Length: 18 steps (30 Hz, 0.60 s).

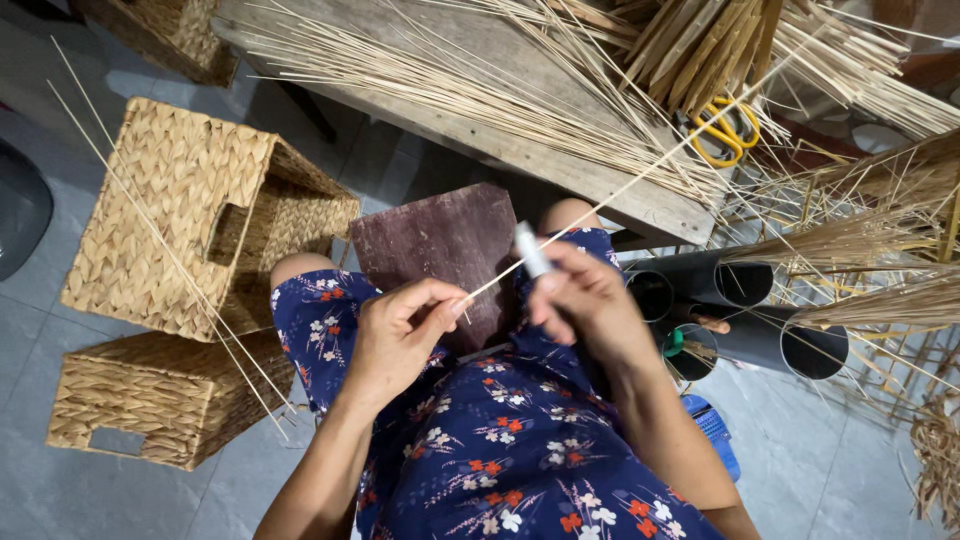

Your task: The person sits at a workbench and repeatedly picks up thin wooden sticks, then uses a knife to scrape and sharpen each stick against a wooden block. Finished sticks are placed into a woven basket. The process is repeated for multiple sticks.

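Thin reed strip (640,178) runs diagonally from the lap up over the wooden bench (560,150). Left hand (400,335) pinches its lower end between thumb and fingers. Right hand (585,300) is closed around a small white-handled tool (531,250), held against the strip. A dark board (440,245) rests on the knees. Woven baskets (190,215) sit on the floor to the left; yellow scissors (725,130) lie among the reeds on the bench.

Open floor lies left past the woven baskets (190,215) (strip-laden bench (520,110) blocks ahead).
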Motion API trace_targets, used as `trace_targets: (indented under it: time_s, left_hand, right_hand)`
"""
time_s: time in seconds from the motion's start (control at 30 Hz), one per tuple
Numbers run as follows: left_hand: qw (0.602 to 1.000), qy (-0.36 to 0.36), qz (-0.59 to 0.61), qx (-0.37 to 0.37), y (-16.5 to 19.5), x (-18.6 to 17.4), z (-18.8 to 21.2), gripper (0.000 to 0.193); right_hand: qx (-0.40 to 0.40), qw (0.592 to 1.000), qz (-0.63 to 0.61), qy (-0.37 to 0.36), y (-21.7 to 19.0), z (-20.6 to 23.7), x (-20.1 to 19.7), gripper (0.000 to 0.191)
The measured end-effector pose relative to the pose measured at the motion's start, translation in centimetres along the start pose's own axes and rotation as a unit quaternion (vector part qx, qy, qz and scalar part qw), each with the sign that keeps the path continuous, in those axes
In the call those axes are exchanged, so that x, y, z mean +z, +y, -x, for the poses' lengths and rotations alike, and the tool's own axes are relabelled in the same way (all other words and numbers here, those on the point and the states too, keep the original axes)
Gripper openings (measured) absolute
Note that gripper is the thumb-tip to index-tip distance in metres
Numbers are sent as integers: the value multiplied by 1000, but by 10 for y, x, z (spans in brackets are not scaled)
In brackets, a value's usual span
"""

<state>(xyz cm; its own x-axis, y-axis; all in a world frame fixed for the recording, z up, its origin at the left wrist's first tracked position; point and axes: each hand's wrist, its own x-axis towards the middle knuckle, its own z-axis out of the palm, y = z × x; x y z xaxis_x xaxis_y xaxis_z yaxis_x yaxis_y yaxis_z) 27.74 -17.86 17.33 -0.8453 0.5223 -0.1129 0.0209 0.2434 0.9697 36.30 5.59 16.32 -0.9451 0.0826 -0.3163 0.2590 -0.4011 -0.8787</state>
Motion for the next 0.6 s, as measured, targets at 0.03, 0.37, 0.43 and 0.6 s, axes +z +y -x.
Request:
trace_targets:
  time_s: [0.03,0.37,0.43,0.6]
  left_hand:
    - [1000,-6,2,3,-1,-2,1,10]
    - [1000,-16,3,-25,1,-4,3,11]
    - [1000,-20,2,-17,1,-8,3,11]
    - [999,-26,-15,-13,-7,-27,11,11]
  right_hand:
    - [-19,1000,-4,2,-7,0,-8,38]
    - [10,997,-36,-63,-5,0,9,37]
    - [1,999,-27,-22,-8,-3,5,35]
    - [-53,996,-2,68,-14,-2,-29,28]
